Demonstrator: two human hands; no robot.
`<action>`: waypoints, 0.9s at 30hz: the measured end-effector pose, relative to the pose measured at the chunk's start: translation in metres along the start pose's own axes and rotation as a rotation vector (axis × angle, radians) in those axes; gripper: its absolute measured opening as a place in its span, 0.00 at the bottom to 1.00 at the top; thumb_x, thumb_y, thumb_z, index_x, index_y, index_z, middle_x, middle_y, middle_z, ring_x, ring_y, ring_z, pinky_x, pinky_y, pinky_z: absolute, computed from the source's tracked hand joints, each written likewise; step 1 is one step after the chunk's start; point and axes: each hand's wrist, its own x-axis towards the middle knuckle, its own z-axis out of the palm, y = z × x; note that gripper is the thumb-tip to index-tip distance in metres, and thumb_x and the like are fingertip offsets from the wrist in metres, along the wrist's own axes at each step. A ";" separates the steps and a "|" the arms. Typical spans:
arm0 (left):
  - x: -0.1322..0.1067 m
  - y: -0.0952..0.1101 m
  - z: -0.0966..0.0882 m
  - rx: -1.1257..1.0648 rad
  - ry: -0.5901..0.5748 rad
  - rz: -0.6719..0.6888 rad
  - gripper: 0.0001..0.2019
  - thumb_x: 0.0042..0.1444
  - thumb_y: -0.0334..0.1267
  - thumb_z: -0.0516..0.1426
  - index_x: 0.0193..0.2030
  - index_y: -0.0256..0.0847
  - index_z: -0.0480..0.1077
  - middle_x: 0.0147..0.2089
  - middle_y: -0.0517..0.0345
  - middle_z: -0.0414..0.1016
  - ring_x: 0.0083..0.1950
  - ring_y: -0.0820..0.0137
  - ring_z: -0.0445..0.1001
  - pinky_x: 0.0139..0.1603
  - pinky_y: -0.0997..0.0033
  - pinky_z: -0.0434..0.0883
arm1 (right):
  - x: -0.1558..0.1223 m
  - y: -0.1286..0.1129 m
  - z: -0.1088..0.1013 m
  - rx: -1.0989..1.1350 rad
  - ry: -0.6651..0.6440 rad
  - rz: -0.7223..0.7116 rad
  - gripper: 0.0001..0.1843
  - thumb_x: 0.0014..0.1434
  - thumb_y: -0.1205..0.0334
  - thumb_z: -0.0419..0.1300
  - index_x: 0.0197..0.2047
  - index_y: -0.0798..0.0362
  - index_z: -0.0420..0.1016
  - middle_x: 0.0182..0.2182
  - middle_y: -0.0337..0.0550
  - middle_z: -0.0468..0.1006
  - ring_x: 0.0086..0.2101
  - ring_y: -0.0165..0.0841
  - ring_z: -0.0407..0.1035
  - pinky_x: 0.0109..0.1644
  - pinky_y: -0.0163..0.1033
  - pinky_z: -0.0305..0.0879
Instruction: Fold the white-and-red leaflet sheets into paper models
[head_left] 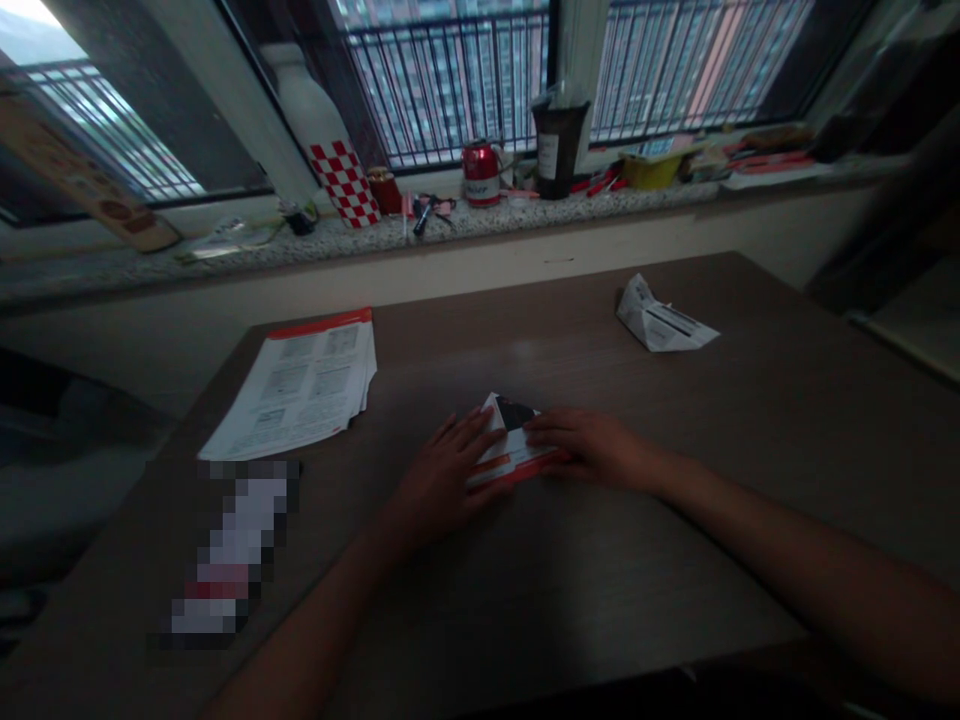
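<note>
A folded piece of printed paper [517, 443], white with a dark patch and a red-orange edge, lies flat on the brown table [480, 600]. My left hand [448, 470] rests on its left side, fingers stretched out over the paper. From the right, my right hand [592, 446] lies on the paper's other side with its fingers extended flat. Both hands press on the paper rather than wrap round it. Parts of the paper are covered by the fingers. Farther back on the right stands a folded paper boat shape [664, 322], touched by neither hand.
A stack of printed sheets [311, 385] with a red top edge lies at the back left. Nearer me is a pixelated oblong object [236, 550]. The windowsill [480, 220] holds a checkered bottle [341, 170], a red can [481, 175] and a dark cup [556, 150].
</note>
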 end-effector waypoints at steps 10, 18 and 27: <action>0.000 0.003 0.000 -0.082 0.091 0.030 0.15 0.72 0.41 0.56 0.61 0.46 0.76 0.71 0.50 0.71 0.69 0.55 0.72 0.68 0.48 0.71 | 0.001 -0.004 -0.004 -0.021 0.014 -0.046 0.21 0.70 0.52 0.63 0.63 0.49 0.77 0.63 0.53 0.76 0.61 0.46 0.71 0.64 0.54 0.69; -0.001 0.005 -0.005 -0.094 0.104 0.003 0.16 0.71 0.46 0.58 0.61 0.48 0.77 0.64 0.49 0.75 0.62 0.54 0.75 0.63 0.48 0.73 | 0.007 -0.010 -0.002 -0.028 0.102 0.003 0.12 0.74 0.59 0.58 0.54 0.50 0.80 0.53 0.51 0.83 0.52 0.43 0.77 0.57 0.50 0.73; 0.008 -0.001 0.001 -0.171 0.148 -0.097 0.11 0.72 0.38 0.57 0.56 0.44 0.78 0.49 0.53 0.78 0.48 0.62 0.78 0.49 0.63 0.75 | 0.015 -0.010 0.003 -0.107 0.160 0.165 0.08 0.71 0.60 0.61 0.52 0.50 0.77 0.44 0.46 0.83 0.44 0.41 0.78 0.48 0.44 0.70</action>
